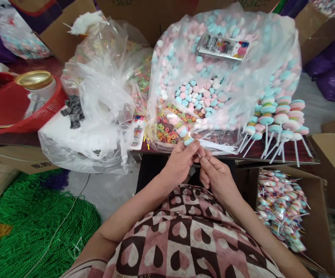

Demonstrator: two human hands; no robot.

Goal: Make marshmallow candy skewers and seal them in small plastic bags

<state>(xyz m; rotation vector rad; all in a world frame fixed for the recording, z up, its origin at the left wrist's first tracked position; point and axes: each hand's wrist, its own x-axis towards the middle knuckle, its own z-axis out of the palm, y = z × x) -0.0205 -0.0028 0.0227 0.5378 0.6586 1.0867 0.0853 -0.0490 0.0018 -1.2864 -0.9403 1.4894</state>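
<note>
Candy skewer (181,129) in both hands (196,158)

The hands (181,162) hide part of the candy skewer (182,131); the left edge crops the red basket (50,115)

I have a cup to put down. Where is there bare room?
The table shows bare behind the basket and in a thin strip before it. Floor shows between the green cords, white bag and left arm, crossed by a wire. Bags crowd the middle; candy sticks, the right end.
</note>
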